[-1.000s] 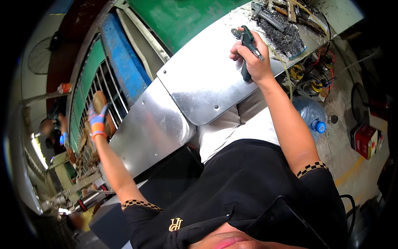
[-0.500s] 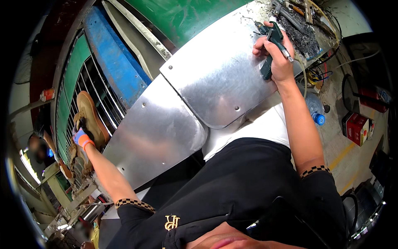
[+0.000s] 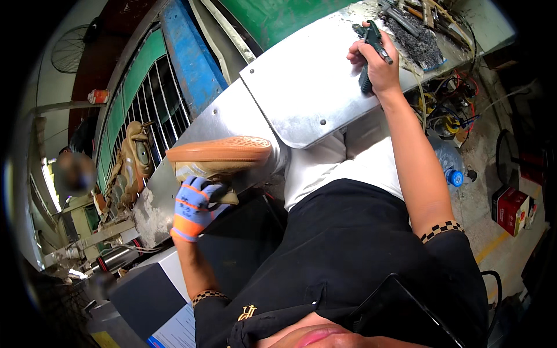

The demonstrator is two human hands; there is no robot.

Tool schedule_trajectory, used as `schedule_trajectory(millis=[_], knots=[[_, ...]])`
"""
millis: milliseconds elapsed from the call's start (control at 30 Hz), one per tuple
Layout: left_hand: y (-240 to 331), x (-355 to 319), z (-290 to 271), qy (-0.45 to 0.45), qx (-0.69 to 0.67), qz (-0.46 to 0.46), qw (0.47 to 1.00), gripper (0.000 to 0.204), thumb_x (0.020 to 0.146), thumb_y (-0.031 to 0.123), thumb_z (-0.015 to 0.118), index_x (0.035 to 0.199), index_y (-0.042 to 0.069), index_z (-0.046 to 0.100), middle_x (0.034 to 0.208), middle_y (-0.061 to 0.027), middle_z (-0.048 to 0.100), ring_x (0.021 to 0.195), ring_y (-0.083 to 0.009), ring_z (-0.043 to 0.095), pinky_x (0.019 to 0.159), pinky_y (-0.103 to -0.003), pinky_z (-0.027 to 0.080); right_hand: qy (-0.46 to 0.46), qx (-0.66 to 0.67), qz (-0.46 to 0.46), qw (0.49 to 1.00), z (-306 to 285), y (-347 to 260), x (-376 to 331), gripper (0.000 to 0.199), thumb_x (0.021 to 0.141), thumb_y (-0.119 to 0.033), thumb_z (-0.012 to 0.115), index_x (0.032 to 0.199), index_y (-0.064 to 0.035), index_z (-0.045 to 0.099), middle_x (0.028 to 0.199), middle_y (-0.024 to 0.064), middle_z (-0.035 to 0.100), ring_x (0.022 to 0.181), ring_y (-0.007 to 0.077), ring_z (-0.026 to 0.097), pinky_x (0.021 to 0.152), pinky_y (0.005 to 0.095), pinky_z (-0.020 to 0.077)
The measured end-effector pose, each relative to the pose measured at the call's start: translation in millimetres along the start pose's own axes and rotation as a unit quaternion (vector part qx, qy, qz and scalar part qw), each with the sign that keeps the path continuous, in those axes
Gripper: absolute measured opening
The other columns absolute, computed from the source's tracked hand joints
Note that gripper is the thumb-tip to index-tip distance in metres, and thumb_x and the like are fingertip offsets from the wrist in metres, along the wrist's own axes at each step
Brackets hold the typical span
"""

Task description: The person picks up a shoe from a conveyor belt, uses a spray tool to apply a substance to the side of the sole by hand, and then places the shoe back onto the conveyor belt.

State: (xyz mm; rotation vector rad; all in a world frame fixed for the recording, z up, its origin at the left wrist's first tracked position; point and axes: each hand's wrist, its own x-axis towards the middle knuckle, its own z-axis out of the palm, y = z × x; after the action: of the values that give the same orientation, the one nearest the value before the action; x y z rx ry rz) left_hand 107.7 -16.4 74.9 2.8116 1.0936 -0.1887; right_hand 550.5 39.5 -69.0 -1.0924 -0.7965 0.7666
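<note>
My left hand (image 3: 194,207), in a blue and orange glove, grips a tan shoe (image 3: 223,158) with a gum-coloured sole, held sole-up over the shiny metal work surface (image 3: 301,93). My right hand (image 3: 377,61) is bare and closed around the handle of a dark green spray gun (image 3: 371,49) at the far end of that metal surface. My lap in white trousers and black shirt lies below between both arms.
A rack of grey bars holds more tan shoes (image 3: 136,159) at left. Cluttered tools and wires (image 3: 447,110) lie at upper right. A plastic water bottle (image 3: 447,165) with a blue cap and a red box (image 3: 510,206) stand on the floor at right.
My left hand took a tan shoe from the rack at left and brought it in over the metal surface. My right hand stayed on the spray gun.
</note>
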Motion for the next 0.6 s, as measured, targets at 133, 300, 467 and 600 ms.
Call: schedule_trajectory(millis=[133, 300, 467, 600], knots=[[42, 43, -36, 0.163, 0.066, 0.042, 0.983, 0.085, 0.062, 0.035, 0.087, 0.137, 0.009, 0.053, 0.129, -0.0158, 0.055, 0.121, -0.0376, 0.05, 0.109, -0.05, 0.036, 0.001, -0.014, 0.016, 1.0, -1, -5, -3, 0.047, 0.088, -0.01, 0.06, 0.132, 0.0021, 0.048, 0.079, 0.0073, 0.067, 0.068, 0.0127, 0.065, 0.055, 0.0252, 0.0507], [31, 98, -10, 0.061, 0.076, 0.014, 0.995, 0.086, 0.056, 0.029, 0.088, 0.132, 0.007, 0.053, 0.117, -0.0151, 0.059, 0.109, -0.0364, 0.055, 0.093, -0.046, 0.044, 0.023, 0.029, 0.028, 0.999, -4, -13, -10, 0.041, 0.085, -0.012, 0.064, 0.123, -0.0013, 0.054, 0.079, 0.0054, 0.066, 0.067, 0.0118, 0.065, 0.053, 0.0248, 0.0491], [28, 73, -28, 0.316, 0.055, 0.028, 0.947, 0.071, 0.055, 0.034, 0.096, 0.111, 0.006, 0.061, 0.098, -0.0117, 0.065, 0.09, -0.0282, 0.064, 0.082, -0.038, 0.052, 0.031, -0.034, 0.005, 0.999, -46, -28, -41, 0.045, 0.086, -0.01, 0.06, 0.129, 0.0009, 0.053, 0.076, 0.004, 0.064, 0.066, 0.0098, 0.062, 0.057, 0.0233, 0.0483], [5, 45, -51, 0.523, -0.329, -0.043, 0.785, 0.051, 0.077, 0.013, 0.076, 0.121, -0.002, 0.054, 0.114, -0.0177, 0.064, 0.1, -0.0283, 0.065, 0.087, -0.042, 0.055, 0.1, -0.092, -0.058, 0.989, -84, -47, -36, 0.046, 0.085, -0.011, 0.061, 0.128, 0.004, 0.055, 0.075, 0.0041, 0.063, 0.064, 0.0105, 0.059, 0.058, 0.0247, 0.0477]])
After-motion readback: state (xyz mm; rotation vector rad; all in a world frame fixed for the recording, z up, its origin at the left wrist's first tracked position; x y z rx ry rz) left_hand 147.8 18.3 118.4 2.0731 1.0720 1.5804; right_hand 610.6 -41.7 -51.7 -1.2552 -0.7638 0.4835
